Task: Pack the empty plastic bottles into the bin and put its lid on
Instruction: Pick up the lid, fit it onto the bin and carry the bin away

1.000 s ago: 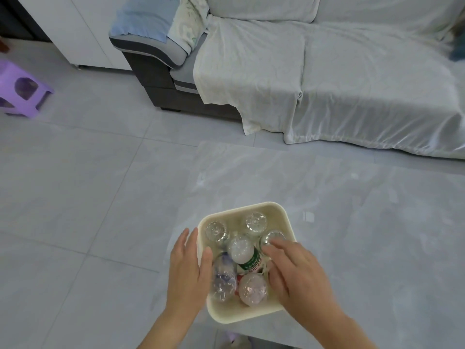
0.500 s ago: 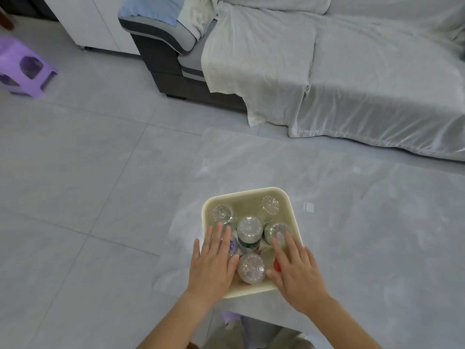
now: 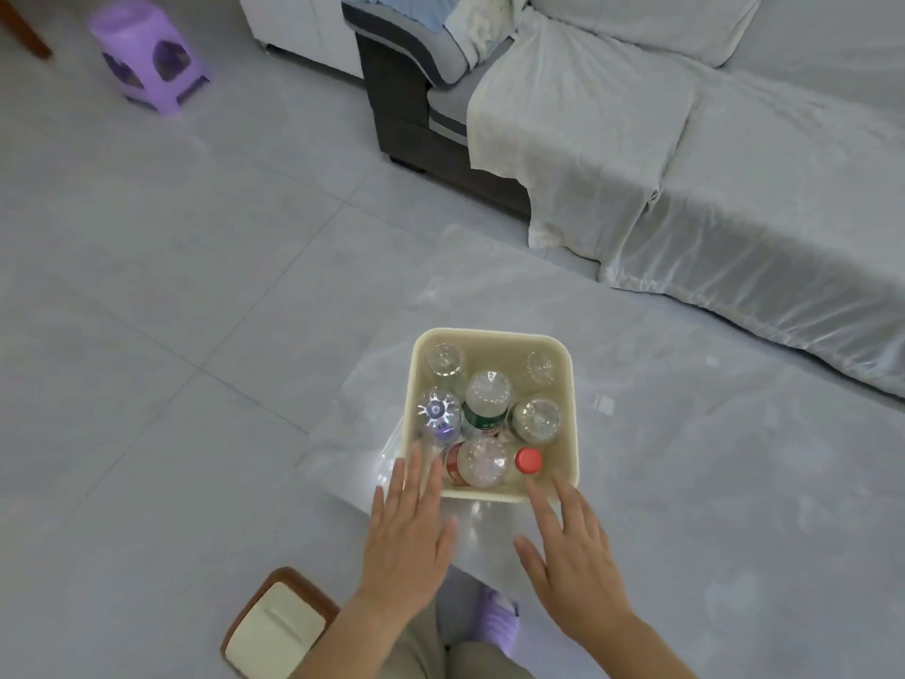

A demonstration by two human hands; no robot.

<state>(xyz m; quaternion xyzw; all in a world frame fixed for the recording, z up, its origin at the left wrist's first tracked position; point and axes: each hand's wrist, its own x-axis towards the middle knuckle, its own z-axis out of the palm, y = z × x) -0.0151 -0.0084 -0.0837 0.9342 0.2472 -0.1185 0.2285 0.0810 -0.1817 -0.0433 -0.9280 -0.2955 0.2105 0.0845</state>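
A cream square bin (image 3: 572, 419) stands on a grey table and holds several empty clear plastic bottles (image 3: 487, 392), most bottom-up, one showing a red cap (image 3: 528, 460). My left hand (image 3: 409, 524) hovers flat and open just before the bin's near left corner. My right hand (image 3: 570, 546) is spread open before the near right corner, its fingertips close to the rim. Neither hand holds anything. A cream lid with a brown rim (image 3: 276, 624) lies low at the left, beside my left forearm.
The grey table (image 3: 710, 482) extends to the right and far side of the bin. A sofa under a white sheet (image 3: 685, 154) runs along the back right. A purple stool (image 3: 149, 66) stands on the tiled floor at far left. My purple slipper (image 3: 497, 619) shows below the table edge.
Both hands have lifted off the bottles and drawn back toward me, out of the bin. The camera has tilted, bringing the lid into view at lower left.
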